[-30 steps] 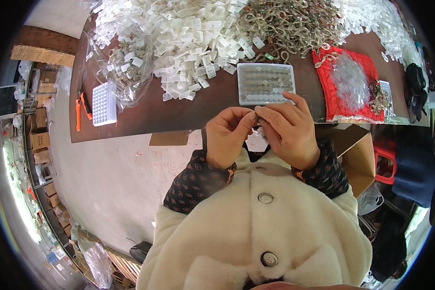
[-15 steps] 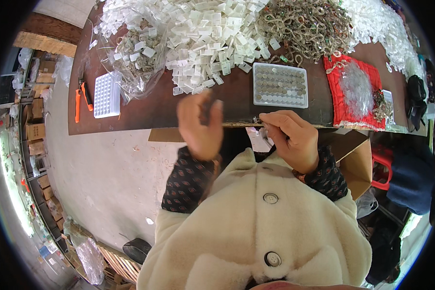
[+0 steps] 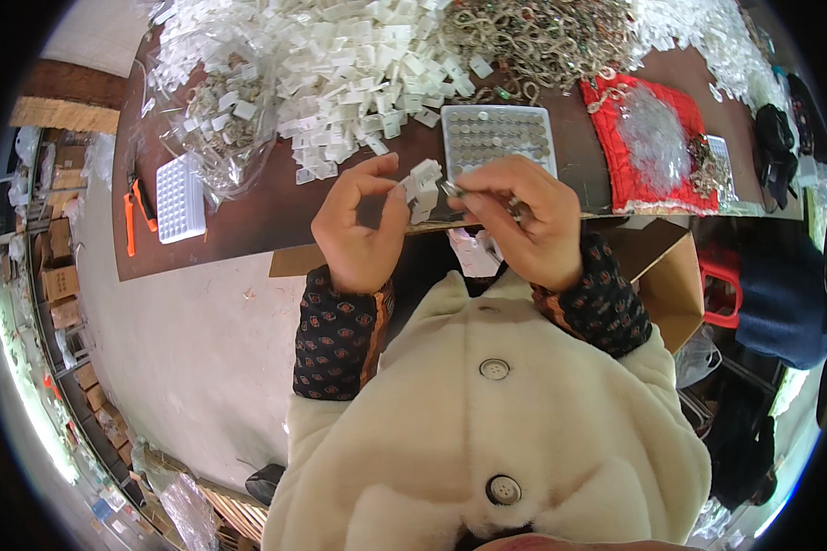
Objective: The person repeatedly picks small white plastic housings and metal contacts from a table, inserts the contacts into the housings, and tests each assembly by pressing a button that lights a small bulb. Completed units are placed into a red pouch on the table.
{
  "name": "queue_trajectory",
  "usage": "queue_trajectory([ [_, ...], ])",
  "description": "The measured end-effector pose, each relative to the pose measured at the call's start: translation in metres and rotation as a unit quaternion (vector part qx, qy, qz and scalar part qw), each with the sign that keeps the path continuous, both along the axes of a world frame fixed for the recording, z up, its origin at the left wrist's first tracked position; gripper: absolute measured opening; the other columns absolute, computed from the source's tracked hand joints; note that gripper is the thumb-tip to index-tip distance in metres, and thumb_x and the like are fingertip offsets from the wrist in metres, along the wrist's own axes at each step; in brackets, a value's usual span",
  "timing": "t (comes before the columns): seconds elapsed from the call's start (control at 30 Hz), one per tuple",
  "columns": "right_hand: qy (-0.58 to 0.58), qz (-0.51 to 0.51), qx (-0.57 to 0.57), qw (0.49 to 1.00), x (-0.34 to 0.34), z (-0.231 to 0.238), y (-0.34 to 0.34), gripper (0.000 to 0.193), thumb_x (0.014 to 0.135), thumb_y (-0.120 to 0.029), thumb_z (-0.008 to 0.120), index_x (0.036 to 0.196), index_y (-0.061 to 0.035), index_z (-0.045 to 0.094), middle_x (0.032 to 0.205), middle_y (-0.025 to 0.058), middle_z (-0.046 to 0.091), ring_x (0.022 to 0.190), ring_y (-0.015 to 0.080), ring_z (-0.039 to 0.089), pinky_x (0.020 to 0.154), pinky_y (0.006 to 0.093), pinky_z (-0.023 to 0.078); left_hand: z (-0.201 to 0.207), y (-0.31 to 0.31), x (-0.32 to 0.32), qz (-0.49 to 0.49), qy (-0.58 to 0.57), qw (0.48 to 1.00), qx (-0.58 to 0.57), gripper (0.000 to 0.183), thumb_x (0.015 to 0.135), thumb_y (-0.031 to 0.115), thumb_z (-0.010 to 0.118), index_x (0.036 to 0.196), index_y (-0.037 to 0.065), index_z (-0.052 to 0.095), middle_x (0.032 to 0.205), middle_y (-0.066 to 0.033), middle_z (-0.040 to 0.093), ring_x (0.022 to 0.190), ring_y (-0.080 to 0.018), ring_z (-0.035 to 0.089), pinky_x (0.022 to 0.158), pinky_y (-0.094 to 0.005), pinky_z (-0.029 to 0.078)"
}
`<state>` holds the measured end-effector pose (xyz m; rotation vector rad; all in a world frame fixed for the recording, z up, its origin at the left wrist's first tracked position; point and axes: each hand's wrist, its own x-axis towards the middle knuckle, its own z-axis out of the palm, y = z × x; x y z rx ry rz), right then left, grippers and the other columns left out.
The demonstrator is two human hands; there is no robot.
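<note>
My left hand (image 3: 363, 225) pinches a few small white tags (image 3: 423, 190) between thumb and fingertips, just over the table's near edge. Close by on the right, my right hand (image 3: 528, 220) is closed on a small shiny metal piece (image 3: 450, 188), which meets or nearly meets the tags. Something thin and beaded also shows among the right fingers, too small to name. Behind my hands stands a white tray (image 3: 553, 138) of round grey discs in rows. Beyond the left hand spreads a big heap of white tags (image 3: 358, 73).
Orange-handled pliers (image 3: 141, 211) and a white dimpled tray (image 3: 182, 197) lie at left, beside a clear plastic bag (image 3: 225, 129). Bracelet-like strands (image 3: 542, 46) are heaped at the back. A red cloth (image 3: 606, 174) bears clear plastic film. Below the edge is an open cardboard box (image 3: 662, 275).
My left hand, blurred near the heap before, now holds white tags beside the right hand. The right hand has lifted slightly and moved left with its metal piece. The view has shifted.
</note>
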<state>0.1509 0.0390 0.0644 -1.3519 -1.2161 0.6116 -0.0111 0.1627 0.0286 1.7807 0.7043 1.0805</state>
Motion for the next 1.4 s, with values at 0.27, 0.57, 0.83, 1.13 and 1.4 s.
queue_trajectory([
  [0.27,0.127,-0.078,0.034,0.988,-0.013,-0.031,0.041,0.014,0.09,0.003,0.065,0.103,0.0008,0.067,0.096,0.0106,0.066,0.079,0.0154,0.069,0.068,0.0251,0.055,-0.01,0.005,0.014,0.091,0.137,0.982,0.093,0.008,0.086,0.0,0.067,0.093,-0.003,0.065,0.103,-0.0133,0.072,0.084,-0.0137,0.068,0.076,-0.0282,0.055],
  [0.57,-0.037,-0.019,0.031,0.999,-0.008,-0.015,0.034,0.019,0.092,0.006,0.062,0.109,0.0001,0.066,0.096,0.0078,0.066,0.085,0.0136,0.068,0.074,0.0249,0.054,0.009,-0.004,-0.006,-0.089,-0.152,0.932,-0.317,0.003,0.093,-0.003,0.057,0.096,-0.003,0.056,0.11,-0.0197,0.067,0.092,-0.0179,0.067,0.085,-0.0298,0.054],
  [0.83,0.297,0.011,-0.058,0.953,-0.003,0.015,0.008,0.015,0.095,0.002,0.058,0.109,0.006,0.062,0.098,0.0096,0.068,0.092,0.0165,0.07,0.079,0.0273,0.06,0.008,-0.035,0.008,-0.17,-0.142,0.953,-0.207,0.036,0.085,-0.013,0.065,0.119,-0.004,0.061,0.117,-0.015,0.065,0.111,-0.0218,0.061,0.099,-0.0352,0.048],
  [1.13,-0.026,-0.052,0.027,0.998,-0.002,0.021,-0.007,0.016,0.083,0.005,0.069,0.097,-0.0006,0.069,0.086,0.0098,0.067,0.073,0.017,0.067,0.064,0.0257,0.053,0.016,-0.044,0.015,-0.169,-0.267,0.895,-0.316,0.027,0.087,-0.011,0.067,0.113,-0.006,0.063,0.116,-0.0175,0.066,0.101,-0.0211,0.066,0.087,-0.0363,0.057],
  [1.4,-0.048,-0.036,0.023,0.998,0.001,0.021,-0.013,0.017,0.08,0.006,0.07,0.095,-0.0015,0.07,0.081,0.0093,0.065,0.068,0.0171,0.064,0.059,0.0259,0.05,0.014,-0.046,0.015,-0.154,-0.205,0.933,-0.251,0.027,0.083,-0.013,0.069,0.109,-0.006,0.065,0.115,-0.0175,0.067,0.099,-0.0191,0.067,0.089,-0.0333,0.056],
])
